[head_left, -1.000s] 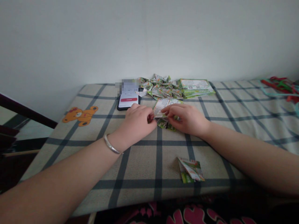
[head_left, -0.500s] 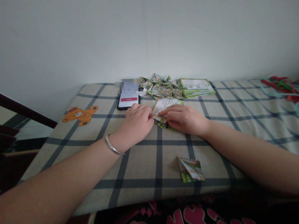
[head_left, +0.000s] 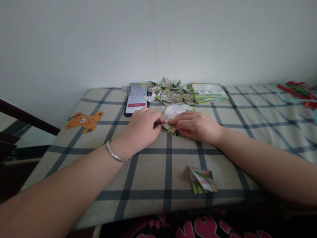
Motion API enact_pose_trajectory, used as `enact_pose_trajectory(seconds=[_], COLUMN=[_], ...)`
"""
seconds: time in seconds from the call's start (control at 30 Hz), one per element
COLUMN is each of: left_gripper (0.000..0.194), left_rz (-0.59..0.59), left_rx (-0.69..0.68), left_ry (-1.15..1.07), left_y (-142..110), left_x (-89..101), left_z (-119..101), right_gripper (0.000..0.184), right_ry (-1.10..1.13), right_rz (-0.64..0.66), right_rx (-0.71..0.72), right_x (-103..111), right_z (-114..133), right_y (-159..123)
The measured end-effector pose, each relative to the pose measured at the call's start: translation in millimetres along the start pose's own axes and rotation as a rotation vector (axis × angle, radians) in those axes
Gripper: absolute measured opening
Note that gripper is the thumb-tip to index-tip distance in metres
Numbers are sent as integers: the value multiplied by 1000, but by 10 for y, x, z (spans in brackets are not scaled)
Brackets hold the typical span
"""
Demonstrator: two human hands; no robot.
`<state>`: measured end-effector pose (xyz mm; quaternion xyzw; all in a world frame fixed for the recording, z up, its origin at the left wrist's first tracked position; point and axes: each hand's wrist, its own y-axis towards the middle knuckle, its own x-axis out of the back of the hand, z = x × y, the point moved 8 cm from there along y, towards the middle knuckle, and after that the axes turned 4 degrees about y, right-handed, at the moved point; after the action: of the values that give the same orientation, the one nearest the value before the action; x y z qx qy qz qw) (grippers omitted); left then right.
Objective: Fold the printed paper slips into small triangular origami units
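Observation:
A printed paper (head_left: 172, 110), white, orange and green and partly folded, lies on the tablecloth between my hands. My left hand (head_left: 146, 127) has its thumb and forefinger closed at the paper's left edge. From the right, my right hand (head_left: 195, 125) presses its fingers together on the near, folded part of the sheet; its thumb is hidden. Nearer to me lies a separate folded paper piece (head_left: 203, 181), its layers standing slightly apart.
Beyond my hands are a phone (head_left: 135, 105) with a lit screen, several folded paper pieces (head_left: 173, 92) in rows, and a stack of printed sheets (head_left: 209, 92) by the wall. A bear sticker (head_left: 85, 122) is at left. A pale blue tray (head_left: 284, 97) holds red and green things at far right.
My left hand has shifted slightly left and away from me, its fingers still at the paper's edge. My right fingers have come down flatter on the fold. The other papers stay put.

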<state>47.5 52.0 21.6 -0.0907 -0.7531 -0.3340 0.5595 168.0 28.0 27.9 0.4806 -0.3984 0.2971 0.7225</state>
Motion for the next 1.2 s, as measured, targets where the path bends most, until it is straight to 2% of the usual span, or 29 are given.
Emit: enact_pose_trajectory(seconds=[0.33,0.53,0.67,0.77,0.97,1.2], left_gripper=[13,17,17,17,16,17], left_rz=[24,40,38,37,34,90], left_rx=[-80,-119,-118,-119,-127,-174], left_ry=[106,159,166,201,223,258], left_y=[-18,-33,-46,-57,-55,-57], left_x=[39,35,36,30,48,35], left_z=[-107,-164,-184,-198,-208,-227], right_gripper=[19,22,23,24,24,26], right_ry=[-63,-125,-135,-118,-69,-81], right_rz=[-18,28,93,90,87,134], right_rx=[-78,71,113,145,150,135], right_x=[-12,-33,-63,-48,-34,-48], right_z=[-45,112,122,135,143,149], right_y=[-29,-5,-12,-15,-12,-14])
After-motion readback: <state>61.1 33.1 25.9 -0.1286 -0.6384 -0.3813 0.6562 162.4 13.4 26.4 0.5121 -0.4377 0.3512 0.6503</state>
